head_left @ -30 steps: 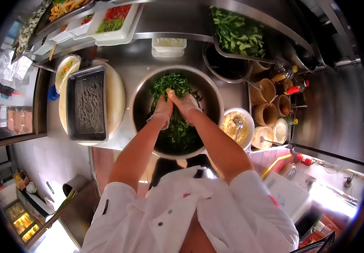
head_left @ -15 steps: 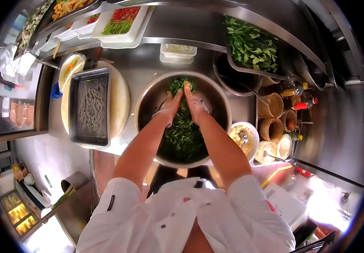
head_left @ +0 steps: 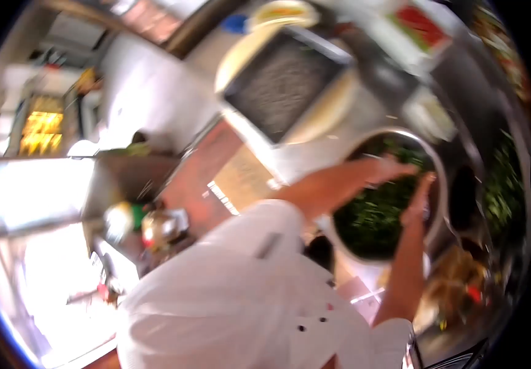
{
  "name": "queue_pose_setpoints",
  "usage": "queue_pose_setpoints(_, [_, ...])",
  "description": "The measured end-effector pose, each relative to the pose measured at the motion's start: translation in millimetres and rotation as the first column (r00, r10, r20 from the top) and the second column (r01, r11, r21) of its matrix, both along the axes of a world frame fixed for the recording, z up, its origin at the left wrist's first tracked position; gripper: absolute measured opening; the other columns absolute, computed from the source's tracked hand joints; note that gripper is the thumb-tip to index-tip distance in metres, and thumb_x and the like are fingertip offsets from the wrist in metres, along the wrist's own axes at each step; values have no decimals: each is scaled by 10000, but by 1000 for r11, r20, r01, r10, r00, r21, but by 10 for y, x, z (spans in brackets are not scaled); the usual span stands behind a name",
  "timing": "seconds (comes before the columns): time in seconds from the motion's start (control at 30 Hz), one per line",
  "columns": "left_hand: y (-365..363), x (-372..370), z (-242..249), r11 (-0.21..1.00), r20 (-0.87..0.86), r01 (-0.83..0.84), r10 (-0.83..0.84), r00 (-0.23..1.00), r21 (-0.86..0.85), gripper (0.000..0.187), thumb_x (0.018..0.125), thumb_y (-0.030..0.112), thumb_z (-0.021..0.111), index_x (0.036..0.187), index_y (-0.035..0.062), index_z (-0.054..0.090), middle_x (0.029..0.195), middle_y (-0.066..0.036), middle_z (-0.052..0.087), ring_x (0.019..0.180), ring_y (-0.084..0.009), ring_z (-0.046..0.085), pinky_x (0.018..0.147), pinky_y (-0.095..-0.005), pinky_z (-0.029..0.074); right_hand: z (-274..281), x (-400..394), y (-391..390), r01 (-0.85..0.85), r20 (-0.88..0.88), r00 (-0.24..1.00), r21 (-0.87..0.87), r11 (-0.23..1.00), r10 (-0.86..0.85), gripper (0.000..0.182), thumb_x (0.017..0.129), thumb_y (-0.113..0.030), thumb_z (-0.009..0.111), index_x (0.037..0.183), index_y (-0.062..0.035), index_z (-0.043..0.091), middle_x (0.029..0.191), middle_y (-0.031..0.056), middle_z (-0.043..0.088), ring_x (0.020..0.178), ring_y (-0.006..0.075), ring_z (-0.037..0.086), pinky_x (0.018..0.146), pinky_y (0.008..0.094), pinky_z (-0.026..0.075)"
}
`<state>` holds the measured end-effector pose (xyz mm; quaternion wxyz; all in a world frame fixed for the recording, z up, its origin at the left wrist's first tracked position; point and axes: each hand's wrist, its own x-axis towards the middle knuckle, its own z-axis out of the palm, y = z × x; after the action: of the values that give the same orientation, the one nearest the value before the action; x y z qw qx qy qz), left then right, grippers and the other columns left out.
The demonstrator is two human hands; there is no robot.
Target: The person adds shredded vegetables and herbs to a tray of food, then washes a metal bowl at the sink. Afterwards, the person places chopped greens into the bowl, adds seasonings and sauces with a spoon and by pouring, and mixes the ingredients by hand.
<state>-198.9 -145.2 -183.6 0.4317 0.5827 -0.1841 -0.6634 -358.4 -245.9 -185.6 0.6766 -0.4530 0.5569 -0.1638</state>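
Round silvery metal bowl (head_left: 439, 184): bare-armed left hand (head_left: 391, 169) and right hand (head_left: 418, 203) above it, fingers extended, grasp blurred, cannot tell; loose dark-green leaves (head_left: 370, 221) inside.

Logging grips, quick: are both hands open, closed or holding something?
Left hand: over the bowl, too blurred to tell.
Right hand: also over the bowl, too blurred.

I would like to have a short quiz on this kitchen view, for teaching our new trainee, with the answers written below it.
1. True or false: the dark tray rests on the round board.
2. What is in the metal bowl? a) white rice b) greens c) orange carrots
3. Which is nearer to the tray: the left hand or the right hand?

Key: 1. True. 2. b. 3. The left hand.
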Motion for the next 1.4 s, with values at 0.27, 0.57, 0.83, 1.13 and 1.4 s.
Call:
queue_pose_setpoints(0.27, [-129,-145,20,973,694,227,-129,709,-51,590,980,487,541,1437,116,579,1457,-230,562,1333,-412,545,1079,-482,462,149,5,167,-190,-164,973,-159,969,164,913,971,-735,491,1574,-56,408,1548,95,489,1354,236,501,1128,381,399])
queue_pose_setpoints(0.57, [652,-603,148,890,412,-364,234,881,274,1201,744,597,802,1606,19,199,1572,-249,407,1429,-381,440,1146,-433,409,215,-389,695,-162,-77,983,42,986,165,955,951,-689,565,1630,-87,269,1645,133,330,1439,313,394,1189,459,322])
queue_pose_setpoints(0.83, [746,-289,604,974,252,-225,222,942,-17,650,892,514,656,1258,-24,662,1325,-282,623,1209,-379,628,1035,-440,496,729,-33,797,-9,-255,965,216,976,66,976,946,-730,543,1615,-62,302,1622,137,372,1440,338,386,1189,472,325])
queue_pose_setpoints(1.13, [1154,-781,293,660,71,-577,627,776,481,1005,813,573,742,1575,50,348,1432,-257,569,1310,-373,566,1058,-452,475,551,-629,1129,-18,86,996,485,875,-28,922,974,-709,501,1622,-86,292,1653,120,336,1465,318,367,1231,448,261])
queue_pose_setpoints(1.4, [990,-835,646,887,281,-461,444,851,-7,651,836,510,755,1294,55,666,1249,-248,682,1173,-359,656,1010,-418,502,606,-401,1131,-134,132,987,409,903,87,856,998,-569,583,1621,-69,275,1615,119,381,1428,293,412,1215,412,297])
